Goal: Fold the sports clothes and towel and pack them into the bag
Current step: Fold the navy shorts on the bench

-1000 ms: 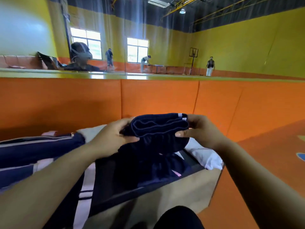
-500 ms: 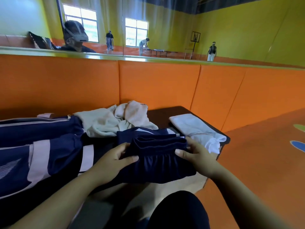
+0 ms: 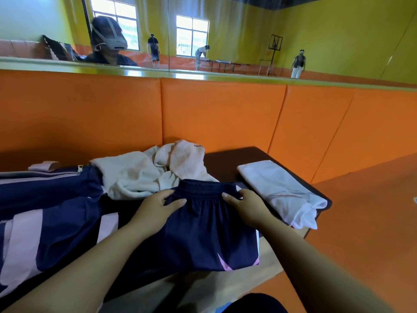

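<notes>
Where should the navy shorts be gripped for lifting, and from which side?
Pinch both ends of the gathered waistband, one hand from each side, thumbs on top; that thick, firm edge should carry the navy shorts without bunching.

Two-handed pinch, reaching forward and slightly down.
Grips navy shorts (image 3: 203,233) at the waistband with left hand (image 3: 158,208) and right hand (image 3: 246,206), thumbs on top pointing toward each other, fingers curled over the far edge; reaches in bare-armed from the lower corners.
</notes>
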### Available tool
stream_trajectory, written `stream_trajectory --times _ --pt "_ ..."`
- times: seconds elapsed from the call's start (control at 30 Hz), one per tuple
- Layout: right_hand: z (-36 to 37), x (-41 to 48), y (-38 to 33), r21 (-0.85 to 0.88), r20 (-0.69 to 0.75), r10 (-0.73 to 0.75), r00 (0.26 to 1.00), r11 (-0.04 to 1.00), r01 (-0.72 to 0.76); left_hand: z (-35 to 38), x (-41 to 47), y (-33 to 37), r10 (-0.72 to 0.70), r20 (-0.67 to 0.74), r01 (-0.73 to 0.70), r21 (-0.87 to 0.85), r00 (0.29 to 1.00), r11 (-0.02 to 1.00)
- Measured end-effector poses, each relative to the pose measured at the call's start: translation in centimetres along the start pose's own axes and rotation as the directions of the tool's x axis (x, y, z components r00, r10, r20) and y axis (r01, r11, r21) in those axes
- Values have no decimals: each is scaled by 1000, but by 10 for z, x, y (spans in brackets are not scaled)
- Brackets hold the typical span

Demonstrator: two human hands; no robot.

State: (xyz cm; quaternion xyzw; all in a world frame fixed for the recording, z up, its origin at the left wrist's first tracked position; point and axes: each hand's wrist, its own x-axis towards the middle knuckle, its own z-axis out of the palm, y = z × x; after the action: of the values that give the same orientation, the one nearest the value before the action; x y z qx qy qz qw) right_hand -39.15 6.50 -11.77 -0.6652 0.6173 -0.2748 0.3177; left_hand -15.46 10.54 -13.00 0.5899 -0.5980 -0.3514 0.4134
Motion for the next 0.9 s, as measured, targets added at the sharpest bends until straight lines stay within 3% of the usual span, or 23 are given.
stream_trajectory --times 0.2,0.4,0.47,0.6,0.77,0.9 --pt "25 26 16 -363 -25 142 990 921 -141 8 19 -14 -147 -83 166 299 986 940" --pt "32 23 28 -463 -83 113 990 875 -139 12 20 -26 -214 -209 288 450 954 845" --pt "31 20 27 -494 -108 113 988 856 -152 10 23 -29 -277 -214 343 403 937 848" --pt "28 21 27 -512 -85 180 980 836 -198 1 33 -35 -285 -158 312 181 945 933" --pt "24 25 26 -479 -122 289 950 821 -311 2 38 -28 -277 -183 314 227 943 922" --pt "26 23 22 -506 -161 266 950 805 -311 -2 42 -34 -291 -120 310 206 949 928"
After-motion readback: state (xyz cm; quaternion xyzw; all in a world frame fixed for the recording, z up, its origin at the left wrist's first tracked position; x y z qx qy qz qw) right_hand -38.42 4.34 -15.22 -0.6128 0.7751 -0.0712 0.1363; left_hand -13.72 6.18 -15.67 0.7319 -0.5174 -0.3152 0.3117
